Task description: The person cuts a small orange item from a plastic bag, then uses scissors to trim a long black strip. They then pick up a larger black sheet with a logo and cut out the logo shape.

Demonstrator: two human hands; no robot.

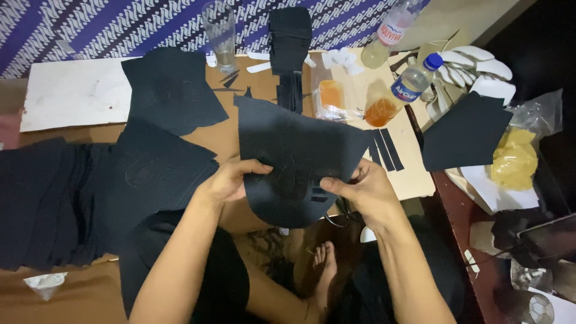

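I hold a black sheet piece (294, 150) with a rounded lower edge up in front of me. My left hand (227, 180) pinches its lower left edge. My right hand (365, 191) grips its lower right side, thumb on the face. Faint pressed outlines show on the sheet. A pair of scissors (341, 215) lies partly hidden under my right hand.
More black sheets (162, 162) lie in piles at the left, a stack of black cut pieces (290, 42) at the back. A glass (219, 33), two plastic bottles (401, 90), a bag with orange content (330, 95), white shapes (480, 66) and a yellow bag (514, 159) surround them.
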